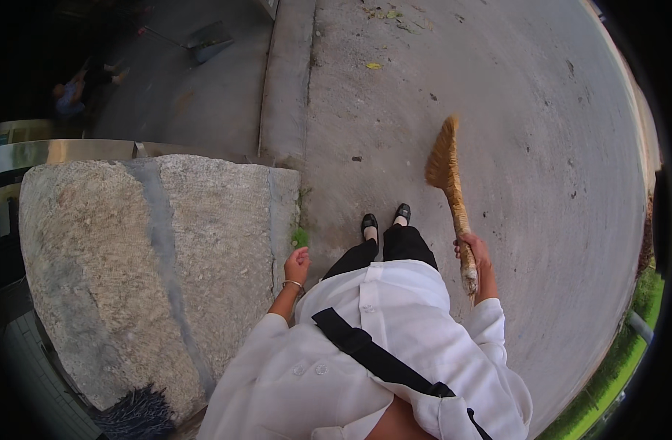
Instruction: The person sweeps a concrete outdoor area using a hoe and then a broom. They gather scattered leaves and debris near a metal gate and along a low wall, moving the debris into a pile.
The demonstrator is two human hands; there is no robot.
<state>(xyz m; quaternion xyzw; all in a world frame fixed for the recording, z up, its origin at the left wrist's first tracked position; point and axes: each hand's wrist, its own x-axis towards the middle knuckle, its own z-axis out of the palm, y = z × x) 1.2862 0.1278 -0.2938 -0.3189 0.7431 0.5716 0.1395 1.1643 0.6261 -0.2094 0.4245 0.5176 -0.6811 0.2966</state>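
Observation:
My right hand [480,253] is wrapped round the handle of a short straw broom [456,191]. Its fan of yellow-brown bristles points away from me, over the grey pavement. Beside the rough stone wall, my left hand [298,265] hangs with its fingers curled in and nothing visible in them. A bracelet circles that wrist. A small green tuft [300,237] grows at the wall's foot, close to the left hand.
The stone wall [218,242] stands to my left, a dark bristly bundle [138,414] at its near end. Farther off are a long-handled dustpan [207,42], a seated person [70,97] and a raised curb [285,88]. Fallen leaves [373,66] lie ahead; grass [607,378] borders the right.

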